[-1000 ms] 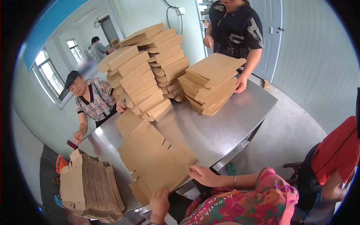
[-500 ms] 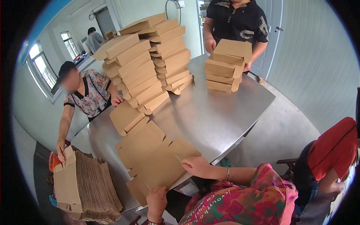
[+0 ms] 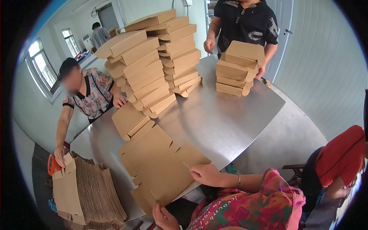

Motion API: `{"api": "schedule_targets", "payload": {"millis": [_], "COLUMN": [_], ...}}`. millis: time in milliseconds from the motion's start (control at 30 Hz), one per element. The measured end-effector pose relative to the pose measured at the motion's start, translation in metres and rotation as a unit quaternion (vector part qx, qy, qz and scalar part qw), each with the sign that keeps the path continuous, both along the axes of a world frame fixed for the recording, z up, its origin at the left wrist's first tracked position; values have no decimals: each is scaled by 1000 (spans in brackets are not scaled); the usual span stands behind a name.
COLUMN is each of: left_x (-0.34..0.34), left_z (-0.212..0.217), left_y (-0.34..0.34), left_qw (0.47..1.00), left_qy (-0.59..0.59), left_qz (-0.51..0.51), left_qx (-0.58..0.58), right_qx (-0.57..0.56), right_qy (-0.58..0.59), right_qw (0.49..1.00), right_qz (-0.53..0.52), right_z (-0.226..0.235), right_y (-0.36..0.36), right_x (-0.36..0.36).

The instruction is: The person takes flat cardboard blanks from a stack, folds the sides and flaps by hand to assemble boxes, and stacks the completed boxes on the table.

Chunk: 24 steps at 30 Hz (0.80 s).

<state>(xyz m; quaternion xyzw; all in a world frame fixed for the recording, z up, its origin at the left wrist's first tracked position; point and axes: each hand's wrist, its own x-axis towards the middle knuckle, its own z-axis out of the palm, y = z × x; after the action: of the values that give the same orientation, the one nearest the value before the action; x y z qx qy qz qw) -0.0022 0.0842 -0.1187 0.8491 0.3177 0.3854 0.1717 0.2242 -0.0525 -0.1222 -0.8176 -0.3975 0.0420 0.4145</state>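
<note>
A flat brown cardboard box blank (image 3: 153, 161), with cut flaps and two thin pale slits, lies on the metal table in front of me. My right hand (image 3: 209, 175) is closed at the blank's right near edge, its fingers curled beside one slit. At the near left edge, my left hand (image 3: 165, 217) has its fingertips around the cardboard by the other slit; part of this hand is hidden by the picture's lower edge. Just beyond the blank sits a folded box (image 3: 128, 117), at the foot of the tall stacks.
Tall stacks of folded boxes (image 3: 143, 73) stand on the metal table (image 3: 214, 119). A smaller stack (image 3: 237, 71) is by a person in black. At left, a person's hand (image 3: 59, 155) touches a pile of flat blanks (image 3: 92, 191). Someone in red (image 3: 341, 157) is at right.
My left hand has moved slightly down and right, and its fingers look more spread. My right hand stays at the blank's edge. The whole view has shifted a little.
</note>
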Motion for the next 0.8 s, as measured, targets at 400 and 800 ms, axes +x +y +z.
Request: {"api": "schedule_targets", "payload": {"millis": [400, 800], "left_x": [11, -2], "left_z": [-12, 3], "left_y": [27, 32], "left_qw": [993, 973], "left_qy": [83, 48], "left_qz": [23, 142], "left_qx": [-86, -173], "right_qx": [-94, -32], "right_qy": [-212, -106], "right_qw": [970, 993], "right_qz": [-73, -37], "right_z": [4, 16], "right_y": [5, 14], "right_x": [12, -6]}}
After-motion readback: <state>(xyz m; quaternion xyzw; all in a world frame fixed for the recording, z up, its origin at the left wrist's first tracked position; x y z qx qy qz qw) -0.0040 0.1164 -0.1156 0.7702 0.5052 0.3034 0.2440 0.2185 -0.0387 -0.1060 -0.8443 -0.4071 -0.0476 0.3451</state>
